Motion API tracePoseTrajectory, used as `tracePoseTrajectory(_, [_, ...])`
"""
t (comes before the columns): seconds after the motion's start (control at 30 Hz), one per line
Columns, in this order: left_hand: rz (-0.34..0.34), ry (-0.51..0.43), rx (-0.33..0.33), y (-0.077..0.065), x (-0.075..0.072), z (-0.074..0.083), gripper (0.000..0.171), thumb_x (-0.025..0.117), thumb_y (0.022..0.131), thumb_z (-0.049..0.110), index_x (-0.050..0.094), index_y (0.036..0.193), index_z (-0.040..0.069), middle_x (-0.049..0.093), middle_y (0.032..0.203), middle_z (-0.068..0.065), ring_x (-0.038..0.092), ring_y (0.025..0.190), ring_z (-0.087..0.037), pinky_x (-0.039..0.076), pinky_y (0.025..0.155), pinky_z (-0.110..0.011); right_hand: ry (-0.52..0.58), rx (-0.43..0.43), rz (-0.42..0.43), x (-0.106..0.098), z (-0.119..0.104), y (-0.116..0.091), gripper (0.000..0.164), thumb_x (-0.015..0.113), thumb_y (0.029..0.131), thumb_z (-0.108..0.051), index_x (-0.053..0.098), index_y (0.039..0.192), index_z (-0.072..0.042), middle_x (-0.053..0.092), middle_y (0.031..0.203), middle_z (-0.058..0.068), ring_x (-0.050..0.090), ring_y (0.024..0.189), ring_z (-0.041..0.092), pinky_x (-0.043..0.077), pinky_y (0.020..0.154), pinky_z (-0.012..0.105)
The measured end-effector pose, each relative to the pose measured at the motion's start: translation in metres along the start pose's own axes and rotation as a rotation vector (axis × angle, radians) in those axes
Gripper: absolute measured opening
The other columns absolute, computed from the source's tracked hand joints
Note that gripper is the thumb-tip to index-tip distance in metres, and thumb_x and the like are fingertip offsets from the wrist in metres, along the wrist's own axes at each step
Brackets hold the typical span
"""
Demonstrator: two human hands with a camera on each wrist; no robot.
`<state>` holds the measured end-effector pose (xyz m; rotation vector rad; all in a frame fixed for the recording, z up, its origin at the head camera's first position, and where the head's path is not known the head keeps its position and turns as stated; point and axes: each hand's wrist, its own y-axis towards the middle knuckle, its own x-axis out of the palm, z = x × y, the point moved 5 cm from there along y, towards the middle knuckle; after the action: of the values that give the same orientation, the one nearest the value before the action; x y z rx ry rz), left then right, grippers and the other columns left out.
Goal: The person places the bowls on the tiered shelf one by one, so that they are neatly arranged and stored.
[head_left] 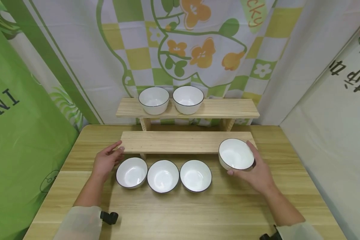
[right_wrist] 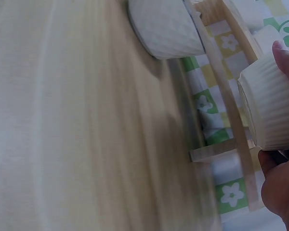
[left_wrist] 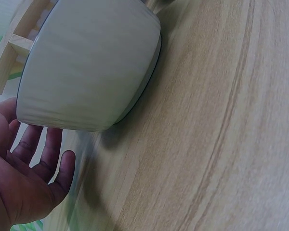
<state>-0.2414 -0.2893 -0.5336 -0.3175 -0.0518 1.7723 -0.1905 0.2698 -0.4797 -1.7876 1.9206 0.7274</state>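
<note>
My right hand (head_left: 259,171) holds a white bowl (head_left: 236,154) with a dark rim by its side, in front of the right end of the lower shelf board (head_left: 180,142). In the right wrist view, the thumb and fingers grip the ribbed outside of this bowl (right_wrist: 269,103). Fingers loosely spread, my left hand (head_left: 106,161) is by the board's left end; whether it touches the wood I cannot tell. Closest to it on the table is a left bowl (head_left: 132,173), followed rightward by a middle bowl (head_left: 163,176) and a right bowl (head_left: 196,176).
Two more white bowls, one left (head_left: 154,100) and one right (head_left: 188,100), stand on the upper shelf board (head_left: 231,107). The wooden rack stands at the back of the table (head_left: 168,216). A patterned curtain (head_left: 138,60) hangs behind, with a green cloth (head_left: 24,133) on the left.
</note>
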Motion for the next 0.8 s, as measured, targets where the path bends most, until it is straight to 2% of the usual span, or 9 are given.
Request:
tracePoseTrajectory(0.17, [0.003, -0.001, 0.003, 0.000, 0.000, 0.000, 0.059, 0.077, 0.096, 0.039, 0.060, 0.148, 0.015, 0.074, 0.089, 0.012, 0.075, 0.090, -0.017, 0.060, 0.081, -0.030, 0.004, -0.012, 0.013, -0.008, -0.008, 0.009, 0.131, 0.101, 0.065, -0.040, 0.021, 0.167, -0.022, 0.033, 0.163, 0.025, 0.036, 0.144, 0.050, 0.031, 0.112, 0.069])
tracePoseTrajectory(0.47, [0.004, 0.009, -0.010, 0.001, -0.001, -0.001, 0.059, 0.076, 0.096, 0.039, 0.060, 0.148, 0.017, 0.074, 0.090, 0.012, 0.075, 0.091, -0.017, 0.060, 0.082, -0.030, 0.064, -0.038, 0.013, -0.022, -0.025, 0.029, 0.128, 0.099, 0.069, -0.033, 0.019, 0.167, -0.018, 0.031, 0.165, 0.023, 0.032, 0.147, 0.049, 0.027, 0.114, 0.070])
tracePoseTrajectory(0.7, [0.008, 0.015, -0.028, 0.005, -0.003, -0.005, 0.058, 0.075, 0.097, 0.037, 0.058, 0.149, 0.018, 0.074, 0.090, 0.014, 0.075, 0.092, -0.015, 0.060, 0.083, -0.033, 0.067, -0.017, 0.009, -0.031, -0.039, 0.045, 0.127, 0.098, 0.071, -0.037, 0.017, 0.168, -0.024, 0.033, 0.163, 0.024, 0.035, 0.145, 0.046, 0.030, 0.113, 0.067])
tracePoseTrajectory(0.8, [0.009, 0.014, -0.027, 0.005, -0.002, -0.005, 0.058, 0.076, 0.097, 0.037, 0.059, 0.149, 0.018, 0.074, 0.089, 0.014, 0.075, 0.092, -0.015, 0.061, 0.084, -0.033, 0.070, -0.029, 0.022, -0.034, -0.045, 0.053, 0.126, 0.098, 0.070, -0.037, 0.019, 0.168, -0.023, 0.034, 0.163, 0.023, 0.036, 0.145, 0.046, 0.030, 0.113, 0.067])
